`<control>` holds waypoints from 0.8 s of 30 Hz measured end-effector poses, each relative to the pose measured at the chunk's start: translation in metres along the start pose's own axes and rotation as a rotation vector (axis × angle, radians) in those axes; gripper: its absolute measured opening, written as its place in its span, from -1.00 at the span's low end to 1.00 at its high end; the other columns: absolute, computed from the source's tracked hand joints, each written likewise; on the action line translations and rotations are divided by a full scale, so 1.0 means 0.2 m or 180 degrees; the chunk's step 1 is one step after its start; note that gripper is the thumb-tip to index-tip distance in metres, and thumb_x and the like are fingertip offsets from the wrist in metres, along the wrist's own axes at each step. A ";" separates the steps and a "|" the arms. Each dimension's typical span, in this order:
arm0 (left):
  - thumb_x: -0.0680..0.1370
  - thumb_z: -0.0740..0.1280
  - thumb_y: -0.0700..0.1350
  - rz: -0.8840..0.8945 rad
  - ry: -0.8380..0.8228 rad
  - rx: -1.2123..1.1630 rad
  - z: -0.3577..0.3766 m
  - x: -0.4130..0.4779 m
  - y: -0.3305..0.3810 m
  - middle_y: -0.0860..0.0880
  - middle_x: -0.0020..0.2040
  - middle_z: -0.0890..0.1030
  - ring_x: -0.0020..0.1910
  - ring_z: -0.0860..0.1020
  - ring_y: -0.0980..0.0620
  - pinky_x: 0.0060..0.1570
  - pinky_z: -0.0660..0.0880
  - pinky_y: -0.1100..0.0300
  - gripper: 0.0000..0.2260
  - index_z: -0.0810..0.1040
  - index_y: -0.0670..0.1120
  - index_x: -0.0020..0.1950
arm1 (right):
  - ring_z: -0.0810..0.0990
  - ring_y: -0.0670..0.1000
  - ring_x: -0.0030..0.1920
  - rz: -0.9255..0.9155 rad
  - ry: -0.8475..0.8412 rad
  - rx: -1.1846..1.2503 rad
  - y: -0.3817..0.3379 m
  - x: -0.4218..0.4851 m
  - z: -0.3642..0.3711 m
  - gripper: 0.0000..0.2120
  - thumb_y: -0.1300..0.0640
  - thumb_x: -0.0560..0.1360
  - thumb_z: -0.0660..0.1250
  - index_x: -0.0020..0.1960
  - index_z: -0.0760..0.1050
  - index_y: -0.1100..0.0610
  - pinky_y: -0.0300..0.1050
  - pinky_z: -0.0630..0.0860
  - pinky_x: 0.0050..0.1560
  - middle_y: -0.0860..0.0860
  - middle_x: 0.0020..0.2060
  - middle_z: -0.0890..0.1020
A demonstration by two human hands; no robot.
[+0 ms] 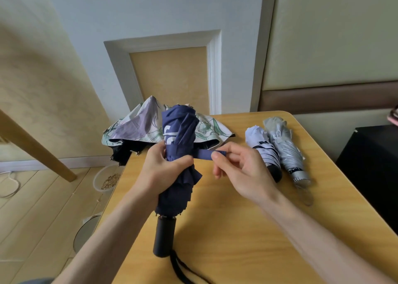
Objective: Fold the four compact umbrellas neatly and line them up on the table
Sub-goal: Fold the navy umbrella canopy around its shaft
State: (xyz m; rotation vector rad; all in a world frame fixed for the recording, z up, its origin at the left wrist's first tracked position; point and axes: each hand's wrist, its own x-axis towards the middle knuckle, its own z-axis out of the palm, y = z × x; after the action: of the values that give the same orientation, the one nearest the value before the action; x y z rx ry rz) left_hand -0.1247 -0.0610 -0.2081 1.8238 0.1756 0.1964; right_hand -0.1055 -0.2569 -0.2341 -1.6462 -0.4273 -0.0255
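A navy umbrella [179, 133] with white lettering is rolled up and held above the wooden table [237, 230], its black handle [164, 236] pointing towards me. My left hand [163, 171] grips the rolled canopy around its middle. My right hand [239, 169] pinches the end of the navy closing strap [204, 154], pulled out sideways to the right. Two folded umbrellas lie side by side at the right: a white one with dark stripes [263, 150] and a silver one [286, 148]. A floral umbrella [137, 126] lies half open behind, over the table's far left corner.
A black cabinet [370, 171] stands right of the table. On the floor at the left are a clear bowl with grain [107, 180], a round lid [86, 232] and a slanted wooden leg [36, 148]. The wall is close behind the table.
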 end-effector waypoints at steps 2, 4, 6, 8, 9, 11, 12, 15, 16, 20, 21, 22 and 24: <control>0.44 0.52 -0.19 0.0220 0.0051 0.0227 0.00 0.00 0.02 -0.24 -0.22 0.70 -0.26 0.70 -0.15 -0.23 0.63 -0.04 -0.76 0.59 -0.28 0.00 | 0.65 0.02 -0.25 -0.0274 -0.0164 0.0008 -0.05 -0.01 0.03 -0.87 0.22 0.68 0.35 -0.02 0.58 0.23 0.01 0.62 -0.02 0.06 -0.33 0.66; 0.40 0.55 -0.12 0.0326 0.0021 0.0328 0.02 -0.02 0.03 -0.19 -0.21 0.70 -0.25 0.71 -0.12 -0.29 0.62 0.04 -0.72 0.58 -0.23 0.00 | 0.69 0.03 -0.20 -0.0397 -0.0228 0.0021 -0.08 -0.01 0.07 -0.88 0.24 0.68 0.34 -0.02 0.57 0.24 -0.11 0.64 -0.02 0.04 -0.31 0.67; 0.47 0.53 -0.24 0.0406 -0.0114 0.0252 0.04 -0.05 0.04 -0.21 -0.23 0.70 -0.32 0.71 -0.06 -0.38 0.57 0.17 -0.77 0.56 -0.27 0.03 | 0.69 -0.01 -0.19 -0.0366 -0.0234 0.0105 -0.09 -0.02 0.08 -0.89 0.25 0.68 0.33 -0.01 0.56 0.25 -0.19 0.62 -0.03 0.00 -0.31 0.64; 0.49 0.51 -0.29 0.0479 -0.0237 0.0232 0.05 -0.07 0.04 -0.15 -0.21 0.72 -0.29 0.73 -0.06 -0.35 0.59 0.21 -0.78 0.57 -0.24 0.09 | 0.67 -0.04 -0.20 -0.0272 -0.0252 0.0170 -0.08 -0.02 0.08 -0.89 0.24 0.69 0.32 0.01 0.56 0.26 -0.18 0.61 -0.04 -0.03 -0.28 0.63; 0.49 0.51 -0.29 0.0521 -0.0295 0.0222 0.04 -0.07 0.04 -0.10 -0.21 0.73 -0.26 0.73 -0.03 -0.32 0.60 0.22 -0.76 0.58 -0.19 0.11 | 0.66 -0.04 -0.21 -0.0232 -0.0269 0.0177 -0.08 -0.02 0.08 -0.88 0.23 0.69 0.32 0.02 0.56 0.26 -0.16 0.61 -0.05 -0.02 -0.25 0.63; 0.48 0.51 -0.31 0.0575 -0.0395 0.0260 0.05 -0.08 0.02 0.02 -0.24 0.72 -0.27 0.70 0.09 -0.29 0.56 0.28 -0.75 0.60 -0.14 0.11 | 0.64 -0.05 -0.23 -0.0129 -0.0270 0.0190 -0.07 -0.02 0.08 -0.87 0.20 0.69 0.33 0.01 0.58 0.25 -0.15 0.60 -0.08 0.01 -0.23 0.64; 0.48 0.51 -0.33 0.0541 -0.0436 0.0255 0.04 -0.08 0.01 0.05 -0.25 0.72 -0.28 0.68 0.11 -0.27 0.55 0.29 -0.75 0.60 -0.14 0.11 | 0.64 -0.05 -0.23 -0.0062 -0.0253 0.0224 -0.07 -0.03 0.08 -0.86 0.19 0.68 0.34 0.00 0.59 0.24 -0.16 0.60 -0.09 0.02 -0.23 0.65; 0.46 0.52 -0.24 0.0257 -0.0563 0.0029 0.01 -0.08 -0.01 -0.09 -0.20 0.73 -0.22 0.72 -0.08 -0.20 0.63 0.09 -0.74 0.59 -0.18 0.12 | 0.71 0.01 -0.21 0.0153 -0.0136 0.0373 -0.08 -0.03 0.07 -0.87 0.21 0.65 0.39 -0.05 0.63 0.23 -0.13 0.63 -0.07 0.06 -0.22 0.72; 0.46 0.52 -0.21 0.0170 -0.0600 -0.0076 0.00 -0.08 -0.01 -0.17 -0.19 0.73 -0.22 0.72 -0.14 -0.19 0.64 0.02 -0.72 0.58 -0.18 0.14 | 0.75 0.05 -0.19 0.0207 -0.0081 0.0406 -0.08 -0.02 0.07 -0.86 0.22 0.64 0.40 -0.09 0.63 0.23 -0.09 0.65 -0.06 0.08 -0.22 0.74; 0.56 0.48 -0.28 0.0001 -0.0594 -0.0265 -0.03 -0.08 -0.01 -0.27 -0.20 0.72 -0.29 0.68 -0.10 -0.24 0.60 0.06 -0.78 0.55 -0.20 0.16 | 0.76 0.13 -0.22 0.0173 -0.0060 0.0321 -0.09 -0.01 0.06 -0.81 0.27 0.60 0.43 -0.19 0.59 0.24 -0.08 0.67 -0.13 0.13 -0.25 0.73; 0.56 0.48 -0.28 0.0022 -0.0598 -0.0281 -0.02 -0.09 -0.01 -0.24 -0.20 0.72 -0.28 0.69 -0.09 -0.24 0.60 0.07 -0.79 0.56 -0.21 0.16 | 0.75 0.12 -0.25 0.0128 -0.0098 0.0209 -0.09 -0.01 0.06 -0.82 0.27 0.60 0.44 -0.18 0.59 0.24 -0.08 0.66 -0.16 0.12 -0.27 0.72; 0.56 0.49 -0.29 0.0070 -0.0614 -0.0281 -0.02 -0.08 -0.02 -0.20 -0.19 0.73 -0.25 0.70 -0.08 -0.22 0.60 0.06 -0.78 0.57 -0.21 0.17 | 0.74 0.09 -0.28 0.0075 -0.0122 0.0072 -0.09 -0.01 0.07 -0.82 0.25 0.59 0.45 -0.18 0.58 0.24 -0.07 0.66 -0.19 0.09 -0.30 0.71; 0.56 0.52 -0.29 0.0131 -0.0644 -0.0300 -0.01 -0.09 -0.02 -0.13 -0.19 0.72 -0.21 0.71 -0.07 -0.19 0.62 0.05 -0.79 0.59 -0.20 0.16 | 0.71 0.05 -0.33 -0.0045 -0.0119 -0.0196 -0.09 -0.02 0.09 -0.82 0.20 0.58 0.47 -0.17 0.56 0.21 0.00 0.66 -0.21 0.02 -0.36 0.67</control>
State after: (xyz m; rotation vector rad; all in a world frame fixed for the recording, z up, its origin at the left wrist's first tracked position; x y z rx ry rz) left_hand -0.1418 -0.0627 -0.2124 1.7419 -0.0133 0.0475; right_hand -0.1190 -0.2398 -0.2210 -1.7064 -0.4708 -0.0184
